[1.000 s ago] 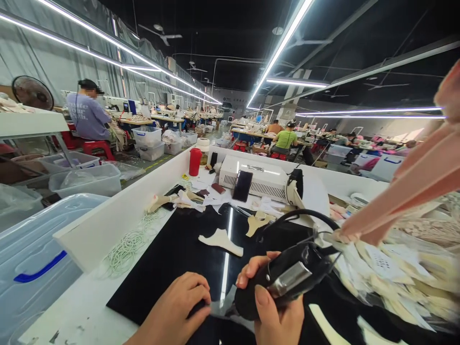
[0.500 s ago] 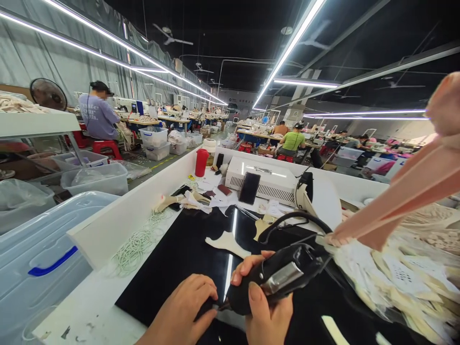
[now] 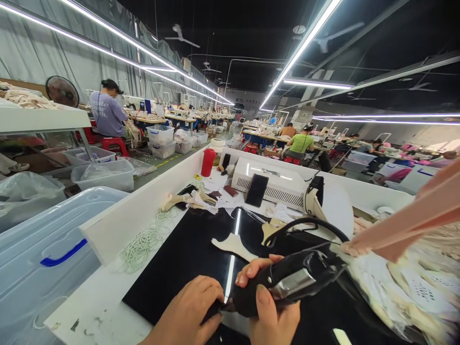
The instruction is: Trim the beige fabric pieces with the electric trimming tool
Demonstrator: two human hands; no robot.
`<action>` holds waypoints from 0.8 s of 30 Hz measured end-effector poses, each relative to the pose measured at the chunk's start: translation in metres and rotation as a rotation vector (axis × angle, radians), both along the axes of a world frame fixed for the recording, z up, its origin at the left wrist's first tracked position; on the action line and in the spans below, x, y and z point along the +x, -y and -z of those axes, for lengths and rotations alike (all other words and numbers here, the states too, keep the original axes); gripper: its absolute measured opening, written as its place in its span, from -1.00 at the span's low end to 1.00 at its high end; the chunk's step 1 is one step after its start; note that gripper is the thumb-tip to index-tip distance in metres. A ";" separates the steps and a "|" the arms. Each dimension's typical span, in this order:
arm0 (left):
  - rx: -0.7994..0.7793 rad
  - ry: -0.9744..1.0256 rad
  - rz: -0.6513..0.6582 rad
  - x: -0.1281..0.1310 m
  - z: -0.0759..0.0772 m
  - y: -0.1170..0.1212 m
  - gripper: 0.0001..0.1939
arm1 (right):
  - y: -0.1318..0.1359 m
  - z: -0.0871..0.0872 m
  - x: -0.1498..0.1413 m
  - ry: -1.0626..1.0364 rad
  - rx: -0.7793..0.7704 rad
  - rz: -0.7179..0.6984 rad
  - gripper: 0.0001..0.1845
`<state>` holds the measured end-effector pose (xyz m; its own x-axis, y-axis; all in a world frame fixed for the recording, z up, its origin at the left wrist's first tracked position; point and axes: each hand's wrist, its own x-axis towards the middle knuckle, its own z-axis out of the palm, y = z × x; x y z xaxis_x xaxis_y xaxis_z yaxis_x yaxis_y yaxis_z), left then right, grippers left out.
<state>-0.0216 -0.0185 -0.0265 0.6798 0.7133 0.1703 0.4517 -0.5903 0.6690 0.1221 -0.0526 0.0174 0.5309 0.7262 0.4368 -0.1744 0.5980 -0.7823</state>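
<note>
My right hand is wrapped round a black corded hand tool with a shiny metal strip along its side. The tool lies tilted, its narrow nose pointing left and down. At that nose, my left hand has thumb and fingers pinched on a small dark part, mostly hidden by the fingers; whether it belongs to the tool I cannot tell. Both hands are over a glossy black board. Just beyond the tool lies a cream cut piece. A black cable curves behind the tool.
Tangled pale green cord lies left of the board. Toward the back are a phone, a white vented machine and a red cup. Stretched pink fabric hangs at right above bagged cream pieces. A lidded bin stands left.
The view has turned slightly left, so everything sits further right in the picture. Both hands keep their hold on the tool and the dark part at its nose.
</note>
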 end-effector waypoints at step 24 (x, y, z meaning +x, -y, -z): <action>0.165 -0.089 -0.011 -0.008 -0.004 0.008 -0.62 | 0.006 -0.003 0.017 0.041 0.011 0.036 -0.67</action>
